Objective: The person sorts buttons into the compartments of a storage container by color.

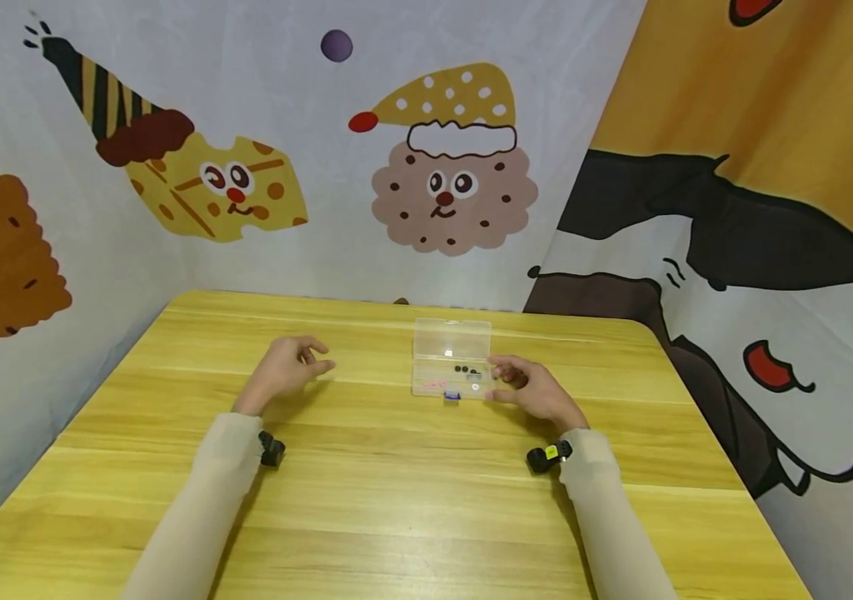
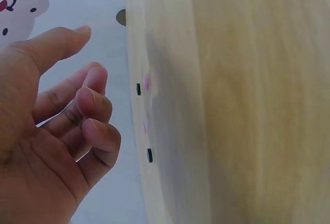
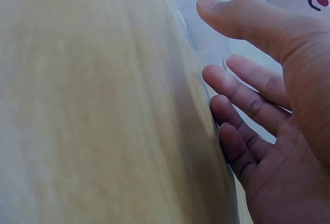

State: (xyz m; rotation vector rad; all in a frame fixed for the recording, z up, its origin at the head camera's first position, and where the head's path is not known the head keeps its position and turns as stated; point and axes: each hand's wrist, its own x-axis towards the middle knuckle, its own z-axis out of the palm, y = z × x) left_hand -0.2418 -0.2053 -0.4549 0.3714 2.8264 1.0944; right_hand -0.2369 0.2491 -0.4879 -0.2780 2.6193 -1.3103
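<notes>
A clear plastic case [image 1: 426, 389] lies on the table with its lid [image 1: 452, 337] raised at the back. Inside are several small black round pieces [image 1: 466, 369], some pink bits [image 1: 437, 383] and a white piece [image 1: 476, 387]. A blue tab [image 1: 452, 396] shows at its front edge. My right hand [image 1: 539, 393] is at the case's right end, thumb and fingers spread apart; whether they touch it is unclear. My left hand [image 1: 286, 371] hovers left of the case with loosely bent fingers, holding nothing. Beyond it, the left wrist view shows black pieces [image 2: 150, 155] and pink pieces [image 2: 146, 82] on the table.
The wood-grain table [image 1: 411, 500] reaches back to a cloth backdrop [image 1: 306, 267] printed with cartoon figures. A black camera sits on each wrist, the left one [image 1: 272, 450] and the right one [image 1: 546, 457].
</notes>
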